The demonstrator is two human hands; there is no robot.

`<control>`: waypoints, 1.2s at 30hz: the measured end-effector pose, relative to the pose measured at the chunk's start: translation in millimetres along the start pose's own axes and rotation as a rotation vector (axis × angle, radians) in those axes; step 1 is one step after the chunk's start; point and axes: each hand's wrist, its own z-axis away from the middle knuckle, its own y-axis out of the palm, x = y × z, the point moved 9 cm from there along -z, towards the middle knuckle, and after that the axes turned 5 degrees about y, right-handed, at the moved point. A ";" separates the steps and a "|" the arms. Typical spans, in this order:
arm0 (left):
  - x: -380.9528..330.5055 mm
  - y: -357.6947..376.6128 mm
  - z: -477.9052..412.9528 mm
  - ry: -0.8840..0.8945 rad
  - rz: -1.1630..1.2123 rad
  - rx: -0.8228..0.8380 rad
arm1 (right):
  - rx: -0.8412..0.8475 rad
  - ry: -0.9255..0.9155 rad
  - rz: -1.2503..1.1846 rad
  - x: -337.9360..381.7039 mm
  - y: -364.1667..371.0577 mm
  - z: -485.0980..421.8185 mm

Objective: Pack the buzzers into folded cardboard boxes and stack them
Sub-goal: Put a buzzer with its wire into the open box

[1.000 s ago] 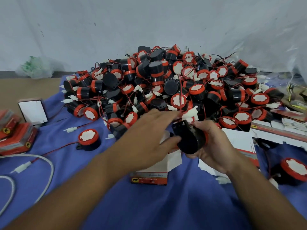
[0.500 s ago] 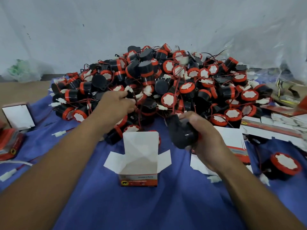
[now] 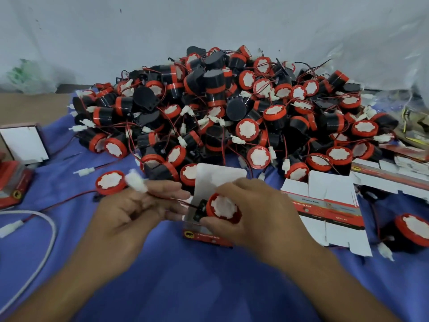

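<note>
My right hand grips a black buzzer with a red rim and white face, held at the mouth of an open red-and-white cardboard box on the blue cloth. The box's white lid flap stands up behind it. My left hand pinches the buzzer's red-and-black wire, and the wire's white connector sticks out above my fingers. Behind both hands rises a big pile of buzzers.
Flat unfolded boxes lie to the right, with more box blanks behind. A loose buzzer sits far right, another left of my hand. Packed red boxes and a white cable lie left.
My left hand came back from the pile and took the wire. My right hand brought the buzzer down and left to the open box, turning its white face up.
</note>
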 end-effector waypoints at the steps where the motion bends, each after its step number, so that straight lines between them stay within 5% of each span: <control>1: -2.8 -0.1 0.6 0.030 -0.066 0.011 | 0.046 -0.009 0.035 -0.1 3.6 -0.4; 4: -22.7 8.0 2.5 0.245 -0.533 0.101 | 0.135 -0.045 0.098 3.5 10.9 2.4; 9: -38.5 36.4 -2.5 0.383 -0.662 0.209 | 0.184 -0.106 0.117 9.5 18.2 9.0; 13: -34.2 54.5 -12.3 0.322 -0.790 0.333 | 0.218 -0.063 -0.188 -1.6 7.4 2.2; 20: -9.7 50.1 -17.5 0.032 -0.805 0.289 | 0.034 0.063 -0.618 -3.5 -11.8 -5.4; 23: 6.4 34.4 -13.4 -0.156 -0.740 0.199 | -0.044 0.027 -0.583 8.3 -13.8 -6.2; 29: 27.1 21.0 -10.7 -0.371 -0.219 -0.037 | -0.133 0.005 -0.588 17.5 -6.7 -6.8; 36: 39.4 13.0 -11.4 -0.401 -0.234 -0.122 | 0.003 -0.267 -0.259 47.8 18.0 -1.6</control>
